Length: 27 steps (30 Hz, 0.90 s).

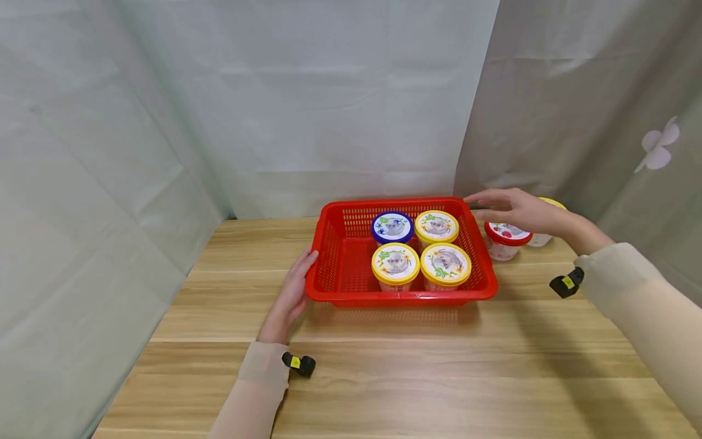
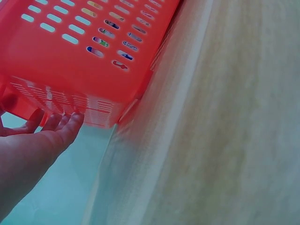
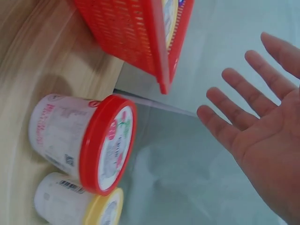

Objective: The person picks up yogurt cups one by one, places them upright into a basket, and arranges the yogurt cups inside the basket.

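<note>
In the head view a red perforated basket (image 1: 351,259) holds a blue-lidded tub (image 1: 392,226) and three yellow-lidded tubs, among them a front one (image 1: 396,263). My left hand (image 1: 293,286) is against the basket's left side. Its fairly straight fingers (image 2: 70,126) touch the wall below the rim in the left wrist view. Beyond the basket's right rim hovers my right hand (image 1: 515,208), fingers spread and palm bare in the right wrist view. Below it, outside the basket, stands a red-lidded tub (image 3: 112,145), partly covered by the hand in the head view.
Behind the red-lidded tub is another yellow-lidded tub (image 3: 65,199), partly hidden by my right wrist in the head view. The wooden tabletop (image 1: 395,378) extends in front of the basket. Pale grey curtains (image 1: 351,110) enclose the back and sides.
</note>
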Each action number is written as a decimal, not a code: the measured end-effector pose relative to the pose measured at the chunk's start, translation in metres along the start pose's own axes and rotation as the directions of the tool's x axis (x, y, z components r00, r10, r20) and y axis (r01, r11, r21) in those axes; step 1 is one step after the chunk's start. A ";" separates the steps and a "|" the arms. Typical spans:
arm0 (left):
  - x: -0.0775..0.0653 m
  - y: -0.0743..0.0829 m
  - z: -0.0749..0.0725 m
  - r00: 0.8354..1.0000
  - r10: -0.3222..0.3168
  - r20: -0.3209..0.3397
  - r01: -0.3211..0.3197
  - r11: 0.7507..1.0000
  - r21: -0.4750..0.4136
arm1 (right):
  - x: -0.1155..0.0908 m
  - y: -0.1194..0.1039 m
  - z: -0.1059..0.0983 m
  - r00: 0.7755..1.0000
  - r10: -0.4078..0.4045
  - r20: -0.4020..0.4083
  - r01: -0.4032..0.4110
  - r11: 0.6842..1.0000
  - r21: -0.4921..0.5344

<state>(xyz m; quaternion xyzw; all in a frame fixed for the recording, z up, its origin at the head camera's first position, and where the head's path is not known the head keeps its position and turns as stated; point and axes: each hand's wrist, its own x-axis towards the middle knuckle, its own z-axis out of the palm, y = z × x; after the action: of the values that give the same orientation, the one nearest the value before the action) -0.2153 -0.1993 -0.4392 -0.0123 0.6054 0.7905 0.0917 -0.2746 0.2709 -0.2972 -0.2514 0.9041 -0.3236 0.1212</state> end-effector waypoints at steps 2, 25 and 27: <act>0.000 0.000 0.000 1.000 0.000 0.000 0.000 1.000 -0.001 | -0.003 0.005 0.001 1.000 0.015 -0.016 -0.014 1.000 0.010; 0.001 -0.001 -0.001 1.000 0.000 0.003 0.000 1.000 0.010 | -0.038 0.042 0.013 0.974 0.139 -0.177 -0.130 0.990 0.063; 0.001 -0.001 -0.001 1.000 0.000 0.003 0.000 1.000 0.008 | -0.040 0.045 0.013 0.970 0.148 -0.194 -0.137 0.988 0.069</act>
<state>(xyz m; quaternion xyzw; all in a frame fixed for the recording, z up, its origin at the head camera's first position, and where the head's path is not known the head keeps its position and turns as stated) -0.2166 -0.1998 -0.4401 -0.0108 0.6083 0.7882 0.0926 -0.2526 0.3148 -0.3341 -0.1490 0.9180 -0.3625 0.0604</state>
